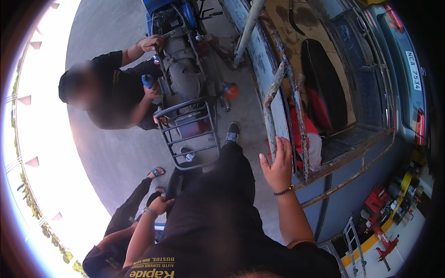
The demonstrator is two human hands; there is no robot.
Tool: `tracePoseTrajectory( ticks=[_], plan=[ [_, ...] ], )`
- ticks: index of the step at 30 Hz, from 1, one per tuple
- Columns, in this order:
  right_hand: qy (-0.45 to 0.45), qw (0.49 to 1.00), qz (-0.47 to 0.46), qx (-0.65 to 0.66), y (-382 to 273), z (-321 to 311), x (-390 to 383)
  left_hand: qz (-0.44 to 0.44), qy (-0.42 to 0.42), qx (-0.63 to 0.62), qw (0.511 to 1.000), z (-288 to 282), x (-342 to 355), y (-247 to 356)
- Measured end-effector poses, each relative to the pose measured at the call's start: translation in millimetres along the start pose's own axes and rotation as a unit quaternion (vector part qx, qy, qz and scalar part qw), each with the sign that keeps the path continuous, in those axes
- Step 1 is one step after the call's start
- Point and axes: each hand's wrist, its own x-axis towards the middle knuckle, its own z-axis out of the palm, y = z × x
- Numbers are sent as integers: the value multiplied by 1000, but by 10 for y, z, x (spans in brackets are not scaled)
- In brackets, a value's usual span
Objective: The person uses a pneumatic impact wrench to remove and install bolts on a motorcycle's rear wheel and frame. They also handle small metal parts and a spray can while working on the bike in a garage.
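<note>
My right hand (pixel 279 166) is open, its fingers stretched out and thumb apart, lying against the rusty metal rail (pixel 271 109) of a sidecar (pixel 273 88). A beaded bracelet circles that wrist. Low beside my left thigh is my left hand (pixel 160 205), its fingers curled closed; what they hold, if anything, is hidden. Ahead of me stands a motorcycle (pixel 183 76) with a black rear rack (pixel 194 134). Inside the sidecar, a long black-and-red seat (pixel 324 83) leans near a red and grey cloth (pixel 306 139).
A crouching person (pixel 111 92) at the motorcycle's left grips its frame with one hand and a blue object (pixel 148 81) with the other. Another person (pixel 111 245) is close on my left. A parked vehicle (pixel 405 69), a small ladder (pixel 354 243) and red equipment (pixel 378 199) stand at right.
</note>
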Motion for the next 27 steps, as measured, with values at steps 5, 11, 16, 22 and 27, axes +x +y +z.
tracePoseTrajectory(
  ticks=[5, 11, 16, 22, 27],
  plan=[
    [-74, 988, 109, 78, 131, 251, 220, -40, -8, -271, 962, 502, -392, -187],
    [36, 985, -107, 131, -174, 26, 627, 19, 152, 101, 983, 619, -569, 403],
    [-31, 863, 91, 496, -653, 1366, 2263, 155, 449, -147, 867, -232, -222, 1672],
    [-265, 963, 8, 36, -49, 3176, 4425, 169, 597, -72, 781, -1251, 668, 2829],
    [-356, 915, 32, 186, 307, 3839, 4707, 191, 550, -192, 790, -1300, 994, 2763]
  ],
)
